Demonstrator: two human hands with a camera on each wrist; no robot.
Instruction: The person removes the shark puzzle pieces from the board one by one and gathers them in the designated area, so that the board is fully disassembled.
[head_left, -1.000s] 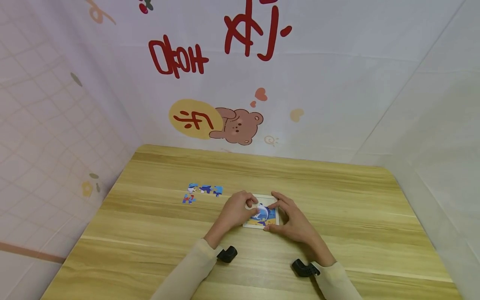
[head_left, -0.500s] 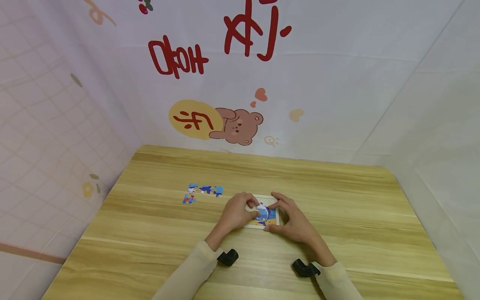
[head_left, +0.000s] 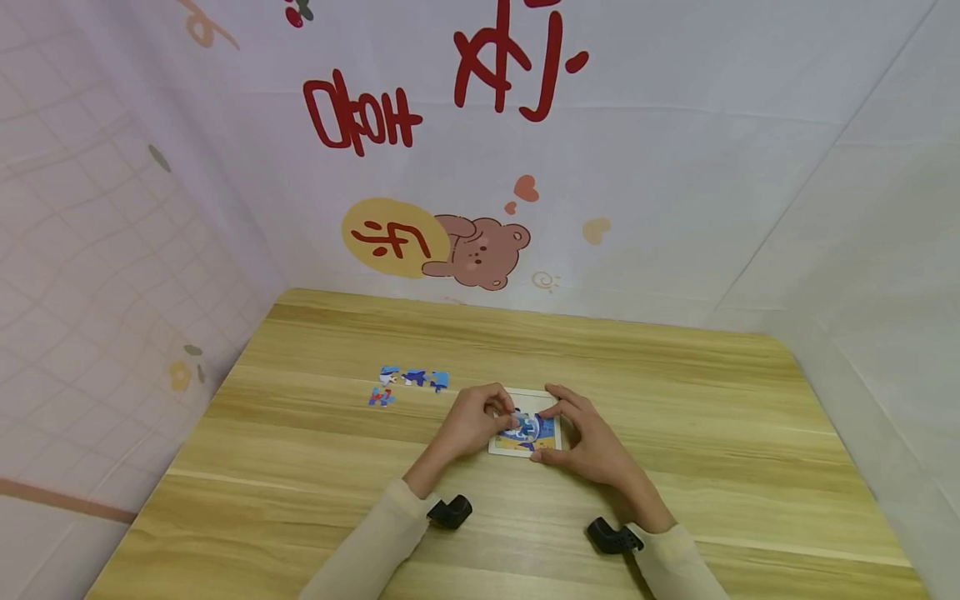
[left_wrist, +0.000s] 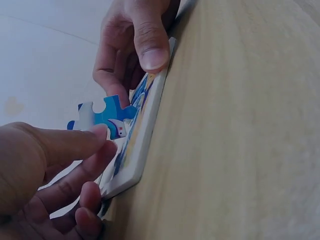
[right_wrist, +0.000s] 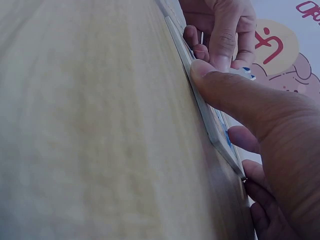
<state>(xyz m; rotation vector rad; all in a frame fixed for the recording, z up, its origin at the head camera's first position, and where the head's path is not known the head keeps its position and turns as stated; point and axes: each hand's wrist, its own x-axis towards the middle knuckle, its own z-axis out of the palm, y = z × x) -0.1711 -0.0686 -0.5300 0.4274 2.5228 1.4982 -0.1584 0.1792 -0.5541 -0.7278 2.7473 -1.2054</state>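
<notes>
- Head view: a wooden table (head_left: 675,392) with pale streaks and rounded far corners fills the lower half of the frame.
- White cloth (head_left: 675,158) hangs behind the table across the upper frame, printed with red characters (head_left: 501,71), one yellow oval (head_left: 407,260), one brown bear (head_left: 491,254) at the upper middle and three hearts (head_left: 527,188), two pinkish and one tan.
- At the left edge, a side cloth (head_left: 82,233) carries a faint grid; a plain pale side hangs at the right edge.
- One puzzle board (head_left: 531,402) lies flat on the table, just below the frame's centre, its picture part blue and yellow, with a bare pale area toward its far side.
- Four loose pieces (head_left: 415,378) lie left of the board: three in a row, one below the leftmost.
- One blue and white piece (left_wrist: 102,117) is raised over the board, pinched between the thumb and fingers of the left hand (head_left: 471,419).
- The right hand (head_left: 588,433) grips the board's right part, thumb at the near edge, a finger at the far edge.
- Two cream sleeves (head_left: 375,542) and two black clips (head_left: 613,537), one per wrist, show at the lower frame.
</notes>
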